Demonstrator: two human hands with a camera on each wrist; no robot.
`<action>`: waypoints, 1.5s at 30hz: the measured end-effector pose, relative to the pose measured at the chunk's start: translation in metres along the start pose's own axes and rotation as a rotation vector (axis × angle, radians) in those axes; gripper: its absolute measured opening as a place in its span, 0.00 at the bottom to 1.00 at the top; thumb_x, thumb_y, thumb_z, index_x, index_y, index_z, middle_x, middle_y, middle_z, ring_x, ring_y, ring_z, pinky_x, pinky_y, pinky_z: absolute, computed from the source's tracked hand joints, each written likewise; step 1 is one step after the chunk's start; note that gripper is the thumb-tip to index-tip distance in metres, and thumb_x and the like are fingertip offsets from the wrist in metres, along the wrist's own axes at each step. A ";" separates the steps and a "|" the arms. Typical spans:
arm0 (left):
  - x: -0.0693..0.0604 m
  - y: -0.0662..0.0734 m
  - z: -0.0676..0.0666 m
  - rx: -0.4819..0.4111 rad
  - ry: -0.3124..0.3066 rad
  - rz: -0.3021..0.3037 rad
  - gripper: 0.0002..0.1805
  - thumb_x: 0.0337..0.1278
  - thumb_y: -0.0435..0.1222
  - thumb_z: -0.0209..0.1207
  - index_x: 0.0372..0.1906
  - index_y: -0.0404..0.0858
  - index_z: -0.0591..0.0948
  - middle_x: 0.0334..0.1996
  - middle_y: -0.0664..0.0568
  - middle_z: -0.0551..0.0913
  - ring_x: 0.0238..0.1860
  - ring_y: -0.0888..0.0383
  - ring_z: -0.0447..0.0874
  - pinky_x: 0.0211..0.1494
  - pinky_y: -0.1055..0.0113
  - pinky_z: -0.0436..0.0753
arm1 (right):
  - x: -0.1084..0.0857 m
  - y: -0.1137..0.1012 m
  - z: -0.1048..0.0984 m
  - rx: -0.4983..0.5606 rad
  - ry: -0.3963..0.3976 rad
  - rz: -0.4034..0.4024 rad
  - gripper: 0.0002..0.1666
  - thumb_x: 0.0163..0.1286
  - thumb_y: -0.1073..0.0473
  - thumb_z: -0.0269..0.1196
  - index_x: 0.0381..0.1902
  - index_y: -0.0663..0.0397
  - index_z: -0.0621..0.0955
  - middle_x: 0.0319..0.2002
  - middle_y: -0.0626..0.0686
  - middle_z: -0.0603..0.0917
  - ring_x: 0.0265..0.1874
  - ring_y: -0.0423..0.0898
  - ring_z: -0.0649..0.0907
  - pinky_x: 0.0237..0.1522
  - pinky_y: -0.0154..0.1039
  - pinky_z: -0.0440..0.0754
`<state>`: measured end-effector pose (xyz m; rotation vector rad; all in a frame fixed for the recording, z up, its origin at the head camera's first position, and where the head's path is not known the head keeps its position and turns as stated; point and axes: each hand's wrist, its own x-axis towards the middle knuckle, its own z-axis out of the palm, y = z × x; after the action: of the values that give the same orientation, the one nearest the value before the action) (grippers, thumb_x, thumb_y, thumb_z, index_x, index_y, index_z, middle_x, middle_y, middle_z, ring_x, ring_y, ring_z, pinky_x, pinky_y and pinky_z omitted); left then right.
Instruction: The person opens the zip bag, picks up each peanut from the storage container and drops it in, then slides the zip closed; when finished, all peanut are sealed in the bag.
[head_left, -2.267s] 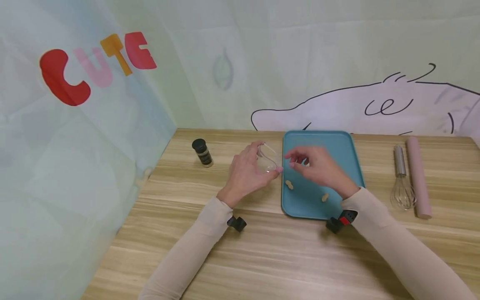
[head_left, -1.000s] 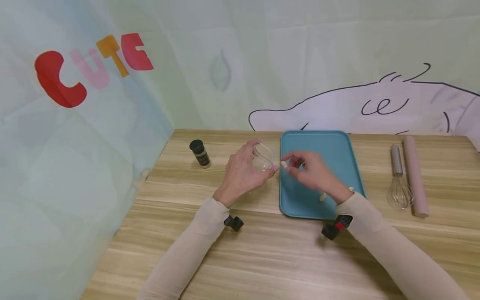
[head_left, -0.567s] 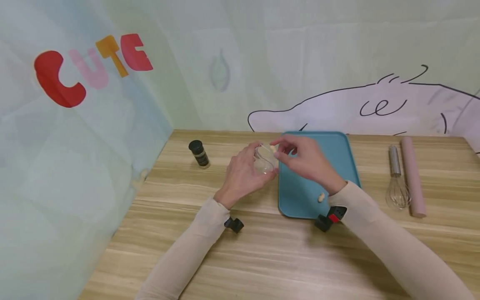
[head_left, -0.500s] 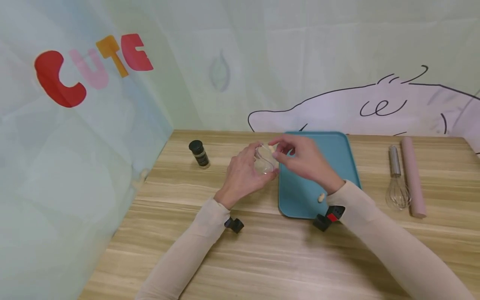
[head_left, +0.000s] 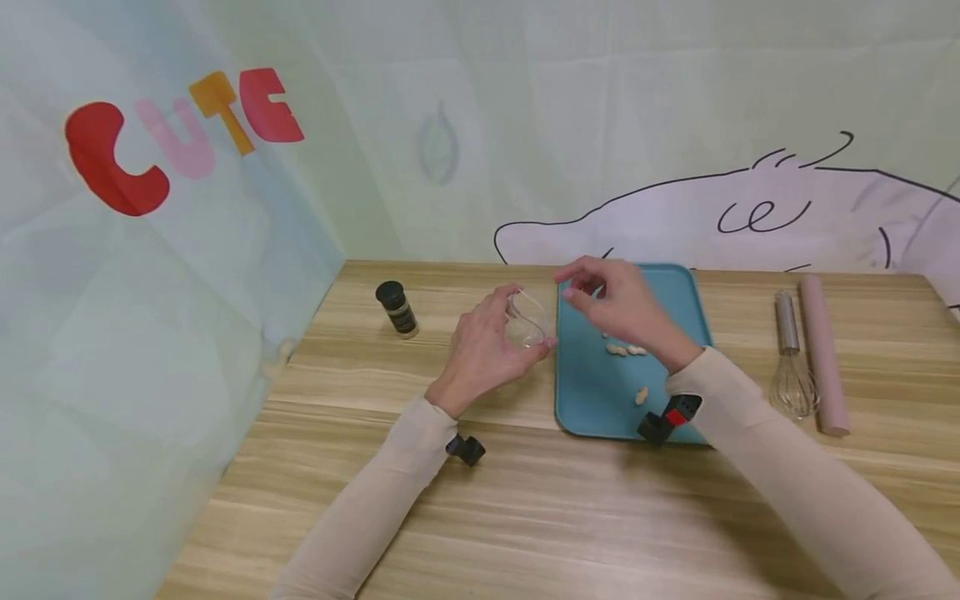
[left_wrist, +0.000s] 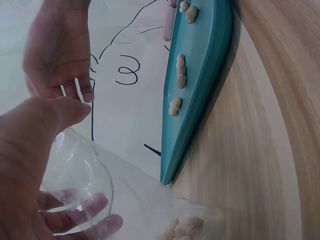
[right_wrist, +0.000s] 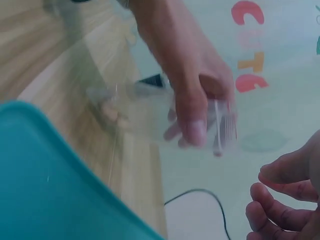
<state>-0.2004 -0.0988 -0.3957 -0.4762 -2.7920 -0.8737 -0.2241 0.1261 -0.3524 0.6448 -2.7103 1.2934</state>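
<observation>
My left hand (head_left: 487, 346) grips a clear plastic bag (head_left: 527, 321) by its rim, holding the mouth wide between thumb and fingers. In the left wrist view a few unshelled peanuts (left_wrist: 187, 228) lie at the bottom of this bag. My right hand (head_left: 618, 304) hovers over the left part of a blue tray (head_left: 592, 412), to the right of the bag. Its fingers (right_wrist: 270, 215) are loosely bent, with nothing seen between them. Beneath that hand several peanuts (head_left: 617, 350) lie on the tray, and a single peanut (head_left: 641, 396) sits nearer its front edge.
A black-capped seasoning bottle (head_left: 397, 310) stands left of the bag on the wooden table (head_left: 480, 517). To the tray's right lie a wire whisk (head_left: 791, 358) and a pink rolling pin (head_left: 825, 358). Printed cloth (head_left: 420, 167) hangs along the back and left.
A peanut pinched in my right hand was carried left to the bag's mouth and is no longer in the fingers. That hand has since drawn back right over the tray. My left hand stays put.
</observation>
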 end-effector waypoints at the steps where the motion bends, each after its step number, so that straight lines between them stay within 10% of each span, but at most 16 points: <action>1: 0.000 0.000 0.000 -0.001 -0.002 -0.003 0.48 0.56 0.56 0.75 0.77 0.41 0.70 0.57 0.45 0.86 0.55 0.47 0.85 0.69 0.40 0.79 | 0.001 0.005 -0.002 -0.010 -0.005 0.011 0.16 0.78 0.62 0.62 0.58 0.56 0.87 0.44 0.60 0.90 0.43 0.55 0.87 0.44 0.43 0.82; 13: 0.001 0.002 0.000 0.015 -0.014 -0.014 0.49 0.56 0.60 0.73 0.77 0.42 0.70 0.57 0.46 0.86 0.56 0.48 0.85 0.70 0.42 0.79 | 0.006 0.062 -0.012 -0.180 -0.141 0.170 0.16 0.78 0.62 0.60 0.56 0.64 0.87 0.49 0.65 0.89 0.45 0.57 0.85 0.46 0.49 0.82; 28: 0.000 0.001 0.001 0.015 -0.003 0.004 0.49 0.55 0.59 0.74 0.77 0.40 0.71 0.55 0.45 0.87 0.55 0.48 0.86 0.67 0.42 0.80 | 0.004 0.099 -0.005 -0.298 -0.204 0.122 0.14 0.74 0.68 0.59 0.49 0.65 0.88 0.33 0.58 0.86 0.27 0.48 0.75 0.34 0.40 0.69; 45: 0.000 0.000 0.002 0.020 -0.018 0.029 0.49 0.56 0.60 0.73 0.77 0.40 0.71 0.56 0.45 0.87 0.55 0.48 0.86 0.65 0.42 0.81 | 0.011 0.024 -0.009 -0.265 -0.122 -0.018 0.13 0.76 0.61 0.64 0.53 0.60 0.89 0.46 0.61 0.91 0.49 0.57 0.87 0.55 0.57 0.84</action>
<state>-0.2007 -0.0979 -0.3970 -0.5233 -2.8000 -0.8381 -0.2447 0.1422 -0.3612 0.7373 -2.8925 0.8947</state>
